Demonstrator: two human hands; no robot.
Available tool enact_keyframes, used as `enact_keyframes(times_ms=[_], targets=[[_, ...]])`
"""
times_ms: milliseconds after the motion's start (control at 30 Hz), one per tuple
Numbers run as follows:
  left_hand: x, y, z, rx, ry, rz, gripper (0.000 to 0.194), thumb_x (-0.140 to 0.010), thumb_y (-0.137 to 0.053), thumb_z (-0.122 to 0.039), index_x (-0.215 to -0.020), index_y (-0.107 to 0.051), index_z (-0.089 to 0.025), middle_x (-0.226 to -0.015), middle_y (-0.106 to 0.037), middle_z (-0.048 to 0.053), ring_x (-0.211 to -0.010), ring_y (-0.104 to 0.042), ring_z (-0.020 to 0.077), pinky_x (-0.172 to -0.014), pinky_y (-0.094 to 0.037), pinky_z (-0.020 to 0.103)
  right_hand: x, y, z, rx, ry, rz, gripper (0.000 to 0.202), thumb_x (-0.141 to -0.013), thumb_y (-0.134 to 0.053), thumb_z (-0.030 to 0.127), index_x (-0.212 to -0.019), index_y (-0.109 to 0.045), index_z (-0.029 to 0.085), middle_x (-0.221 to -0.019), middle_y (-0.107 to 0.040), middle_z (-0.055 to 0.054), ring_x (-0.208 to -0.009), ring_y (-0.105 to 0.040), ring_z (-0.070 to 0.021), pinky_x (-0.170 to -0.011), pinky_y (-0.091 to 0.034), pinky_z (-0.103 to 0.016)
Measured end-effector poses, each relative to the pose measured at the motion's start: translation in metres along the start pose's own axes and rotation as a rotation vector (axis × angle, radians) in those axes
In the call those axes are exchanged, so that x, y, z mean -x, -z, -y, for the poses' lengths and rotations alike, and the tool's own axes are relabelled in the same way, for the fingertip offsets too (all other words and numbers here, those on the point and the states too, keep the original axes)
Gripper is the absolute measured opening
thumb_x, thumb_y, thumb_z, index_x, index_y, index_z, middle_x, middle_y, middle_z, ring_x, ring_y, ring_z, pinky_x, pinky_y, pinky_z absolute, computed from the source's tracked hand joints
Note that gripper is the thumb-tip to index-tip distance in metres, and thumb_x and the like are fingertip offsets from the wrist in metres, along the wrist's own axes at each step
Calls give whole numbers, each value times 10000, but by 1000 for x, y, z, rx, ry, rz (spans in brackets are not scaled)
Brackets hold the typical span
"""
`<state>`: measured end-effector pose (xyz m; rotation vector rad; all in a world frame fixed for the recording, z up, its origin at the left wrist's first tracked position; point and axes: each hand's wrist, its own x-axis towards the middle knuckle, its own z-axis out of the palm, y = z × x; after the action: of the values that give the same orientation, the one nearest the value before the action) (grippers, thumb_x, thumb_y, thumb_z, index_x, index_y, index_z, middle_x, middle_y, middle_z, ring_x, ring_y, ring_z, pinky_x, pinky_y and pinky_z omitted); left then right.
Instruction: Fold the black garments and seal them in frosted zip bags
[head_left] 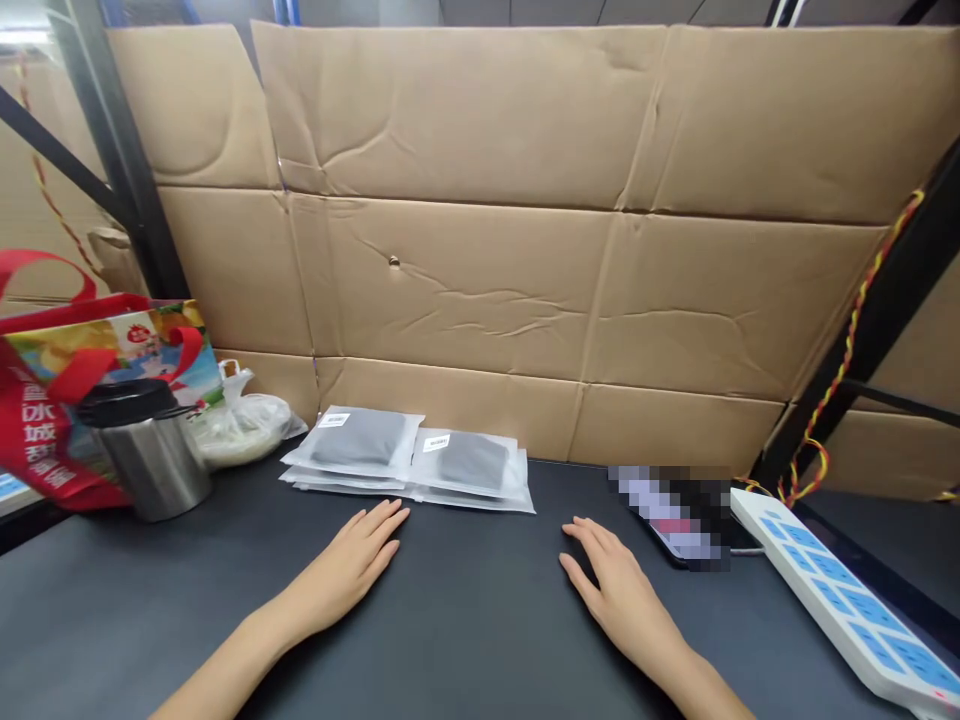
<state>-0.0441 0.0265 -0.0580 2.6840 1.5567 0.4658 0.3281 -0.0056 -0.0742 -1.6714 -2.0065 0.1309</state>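
Observation:
My left hand (pixel 351 562) lies flat on the dark table (pixel 465 620), fingers stretched out and holding nothing. Just beyond its fingertips are two low stacks of frosted plastic packets with dark contents: a left stack (pixel 360 440) and a right stack (pixel 465 460), side by side. White barcode labels show on the top packets. My right hand (pixel 611 585) also rests on the table, palm down, thumb apart from the fingers, with nothing in it. It is nearest to a phone (pixel 667 515), partly pixelated, lying to its right.
A white power strip (pixel 847 600) with blue sockets runs along the right side. At left stand a steel tumbler (pixel 154 460), a red-handled shopping bag (pixel 45 400) and a knotted plastic bag (pixel 247 420). A cardboard wall (pixel 465 280) closes the back, beside a twisted red-yellow cable (pixel 851 330).

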Motion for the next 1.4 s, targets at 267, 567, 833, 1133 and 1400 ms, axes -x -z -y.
enact_keyframes(times_ms=[267, 567, 833, 1133, 1400], targets=[[0, 2, 1, 15, -17, -21, 427, -984, -368, -325, -1403, -419, -257, -1455, -428, 41, -1344, -375, 225, -1111, -306, 439, -1, -1, -1, 3, 1, -2, 411, -926, -391, 442, -1220, -559, 209, -1342, -524, -96, -1289, -432, -261, -1063, -372, -444], [1, 2, 1, 41, -19, -21, 427, -989, -373, -320, -1413, -404, -278, -1459, -423, 28, -1346, -371, 217, -1119, -298, 415, -1, -3, -3, 27, 10, 12, 427, -925, -384, 440, -1242, -544, 202, -1352, -516, -98, -1294, -427, -266, -1068, -371, -460], [3, 7, -2, 50, -30, -16, 423, -989, -373, -327, -1408, -410, -280, -1462, -417, 26, -1341, -380, 217, -1116, -303, 407, -1, -7, -5, 36, 12, -2, 434, -917, -390, 466, -1230, -559, 217, -1350, -524, -91, -1295, -434, -271, -1058, -390, -460], [4, 6, -1, 35, -39, -27, 420, -990, -372, -339, -1406, -411, -289, -1460, -422, 20, -1340, -382, 216, -1112, -313, 397, -1, -6, -5, 45, 3, 19, 444, -921, -381, 469, -1243, -552, 216, -1364, -512, -92, -1306, -420, -272, -1061, -386, -463], [2, 10, -5, 43, 28, 63, 436, -993, -345, -349, -1418, -391, -260, -1484, -382, 33, -1369, -328, 229, -1123, -283, 440, -1, -4, -2, 38, -16, 48, 454, -928, -366, 473, -1264, -533, 218, -1388, -486, -89, -1323, -395, -268, -1072, -371, -469]])
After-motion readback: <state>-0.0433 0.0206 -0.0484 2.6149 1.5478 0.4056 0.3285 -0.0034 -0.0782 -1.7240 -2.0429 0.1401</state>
